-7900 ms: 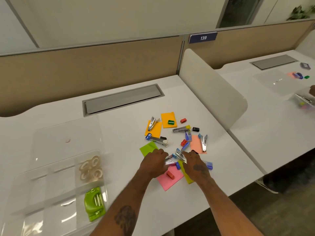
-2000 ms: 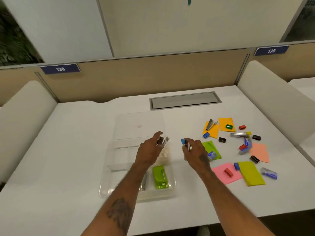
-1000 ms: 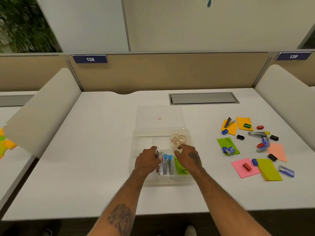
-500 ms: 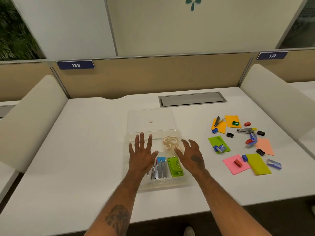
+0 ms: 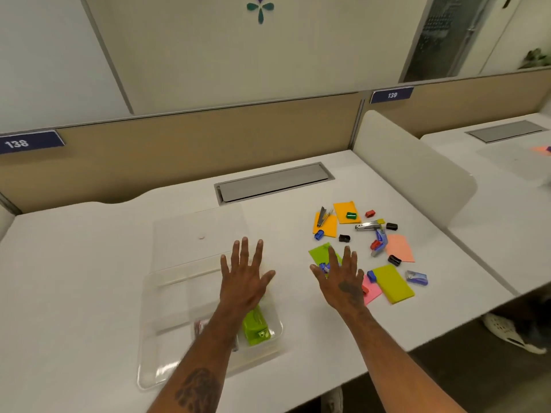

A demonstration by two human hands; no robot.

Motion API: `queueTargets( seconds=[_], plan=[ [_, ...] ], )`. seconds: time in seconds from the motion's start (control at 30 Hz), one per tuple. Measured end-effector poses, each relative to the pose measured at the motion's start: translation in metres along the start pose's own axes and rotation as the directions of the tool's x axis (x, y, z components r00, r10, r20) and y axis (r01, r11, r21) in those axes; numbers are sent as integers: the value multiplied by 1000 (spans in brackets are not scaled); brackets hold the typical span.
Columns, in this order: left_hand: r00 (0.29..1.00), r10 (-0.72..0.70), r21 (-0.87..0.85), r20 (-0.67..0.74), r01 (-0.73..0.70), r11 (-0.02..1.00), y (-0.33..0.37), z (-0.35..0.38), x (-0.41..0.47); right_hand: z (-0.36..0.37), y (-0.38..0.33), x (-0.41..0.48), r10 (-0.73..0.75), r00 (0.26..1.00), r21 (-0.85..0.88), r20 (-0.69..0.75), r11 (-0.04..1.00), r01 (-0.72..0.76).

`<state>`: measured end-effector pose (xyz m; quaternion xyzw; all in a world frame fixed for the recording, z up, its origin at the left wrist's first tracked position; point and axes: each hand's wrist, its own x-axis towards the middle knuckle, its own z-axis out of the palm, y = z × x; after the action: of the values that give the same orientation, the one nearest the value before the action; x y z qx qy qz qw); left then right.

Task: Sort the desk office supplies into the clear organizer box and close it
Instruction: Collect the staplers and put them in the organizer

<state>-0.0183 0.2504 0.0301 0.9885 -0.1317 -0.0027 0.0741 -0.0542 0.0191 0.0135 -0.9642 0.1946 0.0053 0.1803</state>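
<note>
The clear organizer box (image 5: 167, 332) sits at the desk's front left, its clear lid (image 5: 190, 242) lying flat behind it. Inside, a green stapler (image 5: 255, 326) shows beside my left forearm. My left hand (image 5: 244, 275) hovers over the box's right part, fingers spread, holding nothing. My right hand (image 5: 340, 278) is spread flat over the desk, above a green sticky pad (image 5: 319, 253) and a small blue stapler (image 5: 323, 267). To its right lie loose supplies: orange pads (image 5: 344, 211), a staple remover (image 5: 323, 216), nail clippers (image 5: 368, 226), a yellow-green pad (image 5: 393, 283), a pink pad (image 5: 372, 292).
Small sharpeners, black (image 5: 344, 238) and red (image 5: 369, 213), dot the pile, with a salmon pad (image 5: 399, 247) and a blue stapler (image 5: 416, 278). A grey cable hatch (image 5: 274, 181) lies at the back. A white divider (image 5: 414, 171) bounds the right side; the desk edge is close in front.
Both hands have left the box empty after setting staplers in it. My right hand moved right toward the loose pile; the view swung right too.
</note>
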Motion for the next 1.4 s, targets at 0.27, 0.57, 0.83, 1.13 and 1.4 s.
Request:
queueTargets(
  seconds=[0.27, 0.57, 0.83, 1.13, 1.4],
  plan=[
    [998, 42, -25, 56, -40, 999, 77, 30, 91, -16, 77, 77, 90, 996, -36, -31, 995, -91],
    [993, 40, -32, 109, -37, 999, 135, 56, 160, -31, 133, 154, 99, 995, -55, 11, 994, -98],
    [982, 26, -39, 185, -19, 999, 161, 72, 206, -40, 152, 199, -65, 992, -155, 104, 985, 81],
    [962, 13, 1, 274, -13, 1000, 178, 86, 252, -32, 151, 232, -269, 954, -232, 132, 927, 294],
    [971, 28, -9, 239, -26, 1000, 190, 99, 288, -28, 152, 247, -307, 948, -265, 86, 910, 319]
  ],
)
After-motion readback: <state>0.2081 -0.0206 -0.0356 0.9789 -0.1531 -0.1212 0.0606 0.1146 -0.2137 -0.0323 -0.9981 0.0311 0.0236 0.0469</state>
